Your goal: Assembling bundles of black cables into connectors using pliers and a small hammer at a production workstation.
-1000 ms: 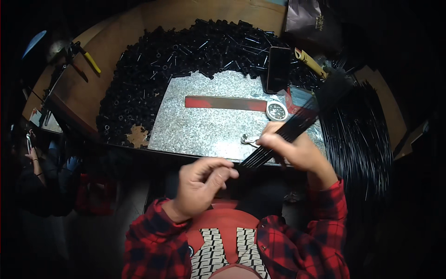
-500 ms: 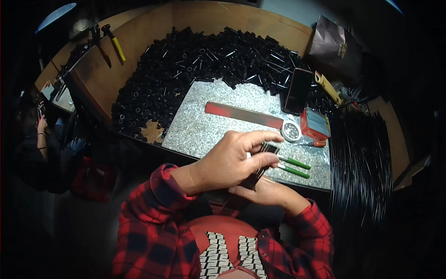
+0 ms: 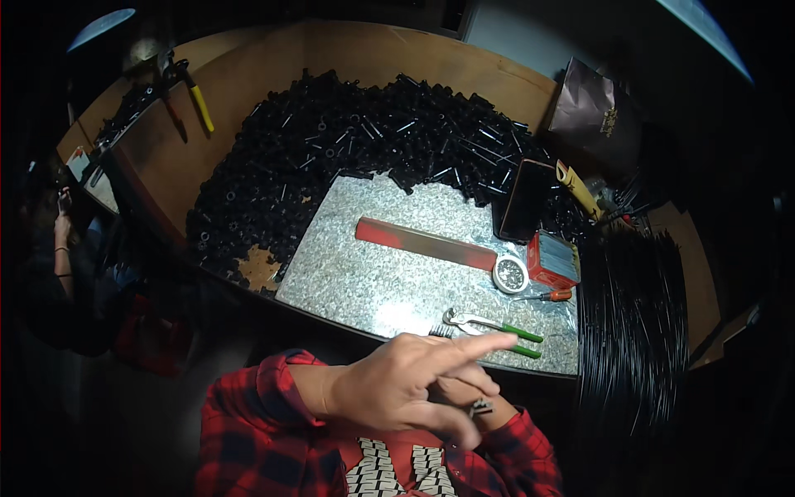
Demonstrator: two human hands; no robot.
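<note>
My left hand (image 3: 406,385) reaches across from the left, its index finger stretched out to the right and its thumb held apart below. Behind it lies my right hand (image 3: 495,414), its fingers mostly hidden. A small dark grey piece (image 3: 480,407) with slotted ends shows between my left thumb and right wrist; which hand bears it is unclear. Just above my left knuckles pokes a black ribbed end (image 3: 441,330), its lower part covered. Close beyond my fingertips, pliers with green handles (image 3: 520,338) lie on the speckled board (image 3: 331,273).
A large heap of black parts (image 3: 373,132) fills the back. On the board are a red-and-brown bar (image 3: 422,243), a round white-rimmed dish (image 3: 511,274), a red box (image 3: 553,259) and an orange-handled screwdriver (image 3: 556,296). A phone (image 3: 527,199) leans behind; black rods (image 3: 633,331) hang at right.
Both hands have come down and nearer to me. The left thumb and index finger have spread wider. The black slotted bundle between the hands is now mostly hidden, and the pliers show more.
</note>
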